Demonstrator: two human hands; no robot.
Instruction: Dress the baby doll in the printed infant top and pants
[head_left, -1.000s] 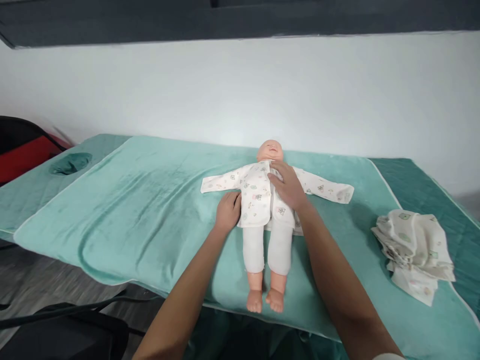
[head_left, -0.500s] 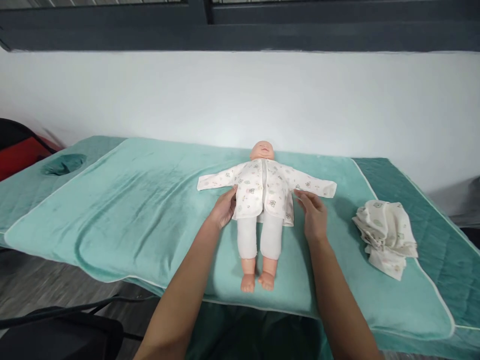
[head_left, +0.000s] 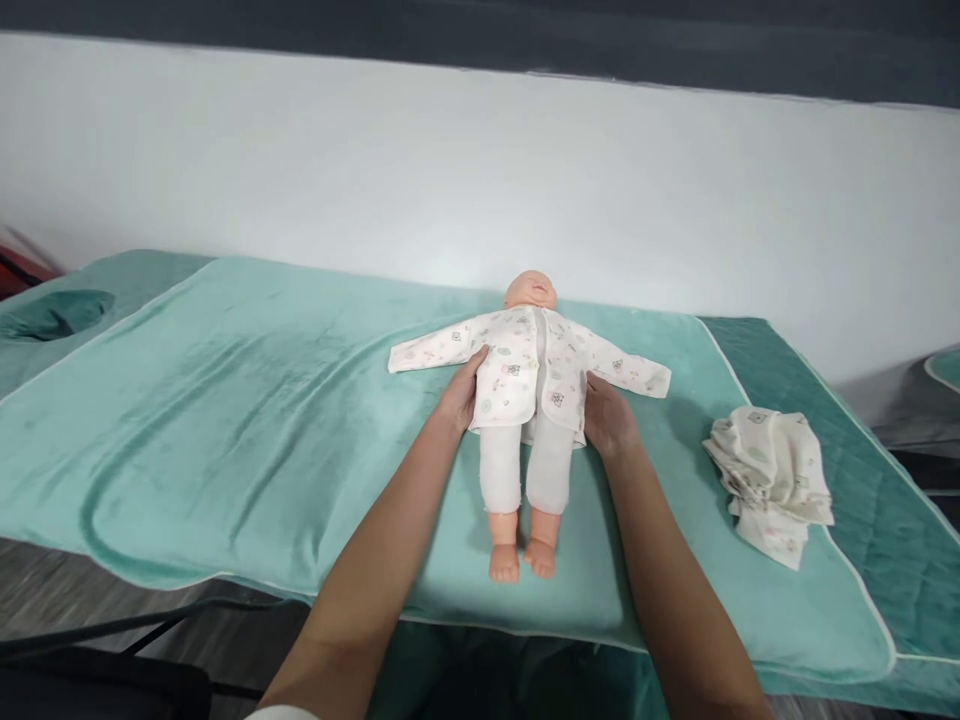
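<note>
A baby doll lies on its back on a light teal blanket, arms spread. It wears a white printed jacket and white leggings. My left hand lies against the doll's left flank, fingers stretched along the jacket's side. On the other side of the torso, my right hand presses the jacket's hem, its fingers curved and partly tucked beneath the cloth. Both hands flank the doll's waist.
A crumpled white printed cloth lies on the blanket to the right. The darker teal padded table runs along a white wall. A dark green face hole sits far left. A dark chair stands below left.
My right hand left the doll's chest, swung out to the right, then came back in against the jacket's right hem. My left hand slid up along the doll's side.
</note>
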